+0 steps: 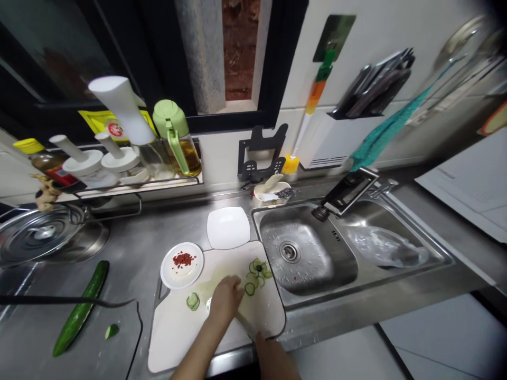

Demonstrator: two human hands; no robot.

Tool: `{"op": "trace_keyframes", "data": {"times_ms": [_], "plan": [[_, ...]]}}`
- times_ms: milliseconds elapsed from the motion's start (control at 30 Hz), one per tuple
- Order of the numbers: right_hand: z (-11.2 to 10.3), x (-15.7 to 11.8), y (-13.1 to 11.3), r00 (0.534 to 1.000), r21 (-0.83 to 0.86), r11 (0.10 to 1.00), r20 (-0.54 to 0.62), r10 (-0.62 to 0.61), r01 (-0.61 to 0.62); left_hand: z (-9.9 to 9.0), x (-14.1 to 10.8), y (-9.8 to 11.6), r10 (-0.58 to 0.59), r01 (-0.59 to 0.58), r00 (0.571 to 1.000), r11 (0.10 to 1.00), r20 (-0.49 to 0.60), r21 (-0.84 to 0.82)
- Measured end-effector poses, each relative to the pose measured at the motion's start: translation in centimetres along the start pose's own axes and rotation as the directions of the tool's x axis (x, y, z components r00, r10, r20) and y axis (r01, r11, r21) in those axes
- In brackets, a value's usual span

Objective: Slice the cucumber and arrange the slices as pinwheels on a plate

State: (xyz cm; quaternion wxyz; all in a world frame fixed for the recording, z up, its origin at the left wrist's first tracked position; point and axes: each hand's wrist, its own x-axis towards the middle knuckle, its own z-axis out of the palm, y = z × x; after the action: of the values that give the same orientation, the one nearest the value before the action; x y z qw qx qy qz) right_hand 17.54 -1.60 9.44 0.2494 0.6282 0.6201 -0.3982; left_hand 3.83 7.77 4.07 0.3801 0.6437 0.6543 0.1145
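Observation:
Over the middle of the white cutting board, my left hand is closed, its fingers curled down on something hidden beneath them. My right hand is at the board's front edge, closed around the handle end of a knife whose blade points toward my left hand. Thin cucumber slices are spread on the board's right side, and a few more slices lie left of my left hand. A round white plate with chopped red pieces rests on the board's upper left corner.
Behind the board is a square white plate. A whole cucumber and a cut end lie on the left counter. The double sink is on the right, its far basin holding a plastic bag. A rack holds bottles and jars.

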Motion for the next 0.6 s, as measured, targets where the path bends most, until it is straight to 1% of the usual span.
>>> {"op": "trace_keyframes", "data": {"times_ms": [100,200,400,533,600], "plan": [[-0.2,0.0,-0.2,1.000,-0.006,1.000,-0.002,0.008,-0.008,1.7,1.0,1.3,-0.033,0.026,0.996,0.996,0.081,0.087],[-0.3,0.0,-0.2,1.000,-0.019,0.999,0.014,0.026,-0.026,2.5,1.4,1.5,-0.050,0.040,0.994,0.994,0.094,0.106],[-0.1,0.1,0.1,1.000,0.012,1.000,-0.028,-0.007,0.007,2.7,1.4,1.3,-0.066,0.058,0.994,0.994,0.083,0.097],[0.8,0.5,0.5,0.999,-0.013,1.000,-0.037,-0.016,0.015,2.8,1.4,1.3,-0.059,0.055,0.996,0.997,0.073,0.056],[1.2,0.8,0.7,0.997,-0.017,1.000,-0.072,-0.019,0.018,2.8,1.4,1.3,-0.055,0.054,0.996,0.998,0.068,0.025]]}}
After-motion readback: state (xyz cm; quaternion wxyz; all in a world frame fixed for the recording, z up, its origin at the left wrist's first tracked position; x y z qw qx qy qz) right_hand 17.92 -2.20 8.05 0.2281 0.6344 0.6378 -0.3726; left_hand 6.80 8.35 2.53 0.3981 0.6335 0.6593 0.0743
